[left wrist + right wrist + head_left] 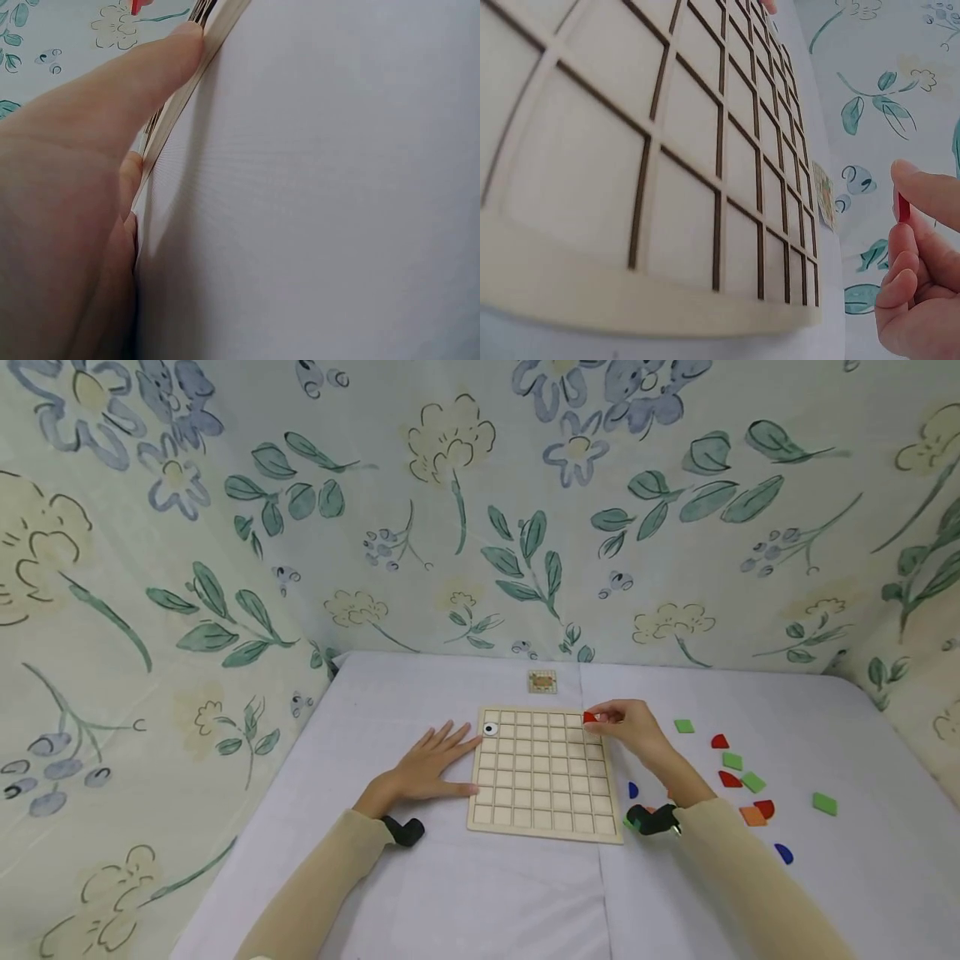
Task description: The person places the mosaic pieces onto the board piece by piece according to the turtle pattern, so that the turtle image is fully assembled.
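A pale wooden grid board (pixel 545 837) lies on the white-covered table, with a round white piece with a black dot (pixel 490 728) in its far left cell. My left hand (pixel 429 766) rests flat with fingers spread, its thumb and a fingertip touching the board's left edge. Over the far right corner, my right hand (pixel 633 727) pinches a red quarter-circle piece (pixel 589 717) between thumb and fingers. In the right wrist view this red piece (pixel 904 208) shows edge-on, off the board's surface.
Green squares (pixel 732 761), red quarter-circles (pixel 729 779), an orange square (pixel 753 816) and blue half-circles (pixel 783 853) lie scattered on the right of the table. A small patterned card (pixel 542 682) lies behind the board. Floral cloth (pixel 465 527) hangs at the back.
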`<state>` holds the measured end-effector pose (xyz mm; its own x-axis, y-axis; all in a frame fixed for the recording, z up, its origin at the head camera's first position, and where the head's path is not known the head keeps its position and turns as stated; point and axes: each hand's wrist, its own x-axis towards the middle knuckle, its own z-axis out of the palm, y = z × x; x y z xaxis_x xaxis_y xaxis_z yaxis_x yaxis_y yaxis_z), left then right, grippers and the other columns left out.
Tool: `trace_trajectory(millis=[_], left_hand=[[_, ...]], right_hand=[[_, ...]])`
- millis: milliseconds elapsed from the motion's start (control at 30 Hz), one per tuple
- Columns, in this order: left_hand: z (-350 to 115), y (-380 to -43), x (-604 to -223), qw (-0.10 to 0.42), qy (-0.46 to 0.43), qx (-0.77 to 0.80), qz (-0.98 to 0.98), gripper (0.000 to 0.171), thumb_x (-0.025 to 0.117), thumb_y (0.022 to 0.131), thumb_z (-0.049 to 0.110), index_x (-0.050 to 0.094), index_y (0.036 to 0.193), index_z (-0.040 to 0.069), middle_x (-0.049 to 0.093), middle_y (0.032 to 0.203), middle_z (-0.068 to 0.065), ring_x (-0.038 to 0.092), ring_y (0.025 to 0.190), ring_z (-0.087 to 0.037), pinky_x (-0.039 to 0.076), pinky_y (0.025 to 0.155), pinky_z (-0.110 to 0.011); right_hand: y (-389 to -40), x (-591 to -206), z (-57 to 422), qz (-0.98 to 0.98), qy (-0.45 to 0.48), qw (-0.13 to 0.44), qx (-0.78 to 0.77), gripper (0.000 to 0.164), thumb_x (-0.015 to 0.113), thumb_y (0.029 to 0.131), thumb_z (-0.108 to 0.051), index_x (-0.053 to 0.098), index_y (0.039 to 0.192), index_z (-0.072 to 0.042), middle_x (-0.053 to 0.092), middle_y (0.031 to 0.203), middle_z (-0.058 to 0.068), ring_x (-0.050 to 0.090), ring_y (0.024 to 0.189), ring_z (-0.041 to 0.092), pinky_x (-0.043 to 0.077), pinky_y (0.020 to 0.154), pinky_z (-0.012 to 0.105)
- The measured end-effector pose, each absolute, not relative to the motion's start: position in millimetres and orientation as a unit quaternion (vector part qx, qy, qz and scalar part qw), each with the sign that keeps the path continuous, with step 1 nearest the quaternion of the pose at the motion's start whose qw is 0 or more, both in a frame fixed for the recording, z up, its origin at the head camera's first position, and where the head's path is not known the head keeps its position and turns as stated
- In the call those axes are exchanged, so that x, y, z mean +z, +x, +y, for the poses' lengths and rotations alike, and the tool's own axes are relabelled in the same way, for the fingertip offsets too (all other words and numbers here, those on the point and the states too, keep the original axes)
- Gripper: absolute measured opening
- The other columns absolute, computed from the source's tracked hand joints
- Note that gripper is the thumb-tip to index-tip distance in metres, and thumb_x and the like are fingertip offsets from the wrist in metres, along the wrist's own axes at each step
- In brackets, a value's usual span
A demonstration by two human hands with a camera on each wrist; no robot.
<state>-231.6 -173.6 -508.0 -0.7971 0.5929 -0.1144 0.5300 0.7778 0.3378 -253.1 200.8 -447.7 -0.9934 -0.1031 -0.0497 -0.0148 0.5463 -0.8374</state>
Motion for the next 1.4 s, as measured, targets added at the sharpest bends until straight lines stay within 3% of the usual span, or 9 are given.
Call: trace_trajectory(millis=[300,733,967,1400], left_hand=[[-174,-235,-509,0.112,0.299,0.136,0.938,0.094,0.049,0.086,0.079,0.012,0.161,0.036,-0.002,0.167,0.004,-0.009,0.152,-0.024,-0.006,0.120,-0.047],[-173,-233,-509,0.105,0.303,0.141,0.937,0.093,0.048,0.086,0.079,0.014,0.161,0.034,0.002,0.167,0.001,-0.006,0.152,-0.027,-0.003,0.120,-0.049],[-174,-234,-509,0.116,0.295,0.134,0.939,0.094,0.046,0.085,0.081,0.011,0.160,0.037,-0.001,0.167,0.005,-0.010,0.152,-0.023,-0.006,0.120,-0.046],[-173,-232,-509,0.100,0.297,0.138,0.940,0.093,0.048,0.085,0.080,0.017,0.161,0.034,0.004,0.167,0.002,-0.005,0.152,-0.026,-0.003,0.120,-0.050]], right_hand=[[-265,-456,154,0.842,-0.052,0.056,-0.533,0.035,0.079,0.086,-0.006,0.068,0.113,0.013,0.059,0.081,0.007,0.047,0.072,0.017,0.045,0.063,0.027],[-273,-474,93,0.848,-0.052,0.066,-0.524,0.031,0.081,0.085,-0.008,0.072,0.109,0.008,0.060,0.077,0.006,0.049,0.067,0.015,0.042,0.057,0.024],[-277,-480,78,0.848,-0.036,0.072,-0.524,0.028,0.083,0.082,-0.009,0.074,0.105,0.004,0.061,0.074,0.004,0.050,0.064,0.013,0.041,0.055,0.023],[-280,-487,70,0.853,-0.040,0.068,-0.515,0.021,0.084,0.080,-0.005,0.076,0.096,0.003,0.057,0.068,0.004,0.045,0.058,0.013,0.037,0.053,0.025]])
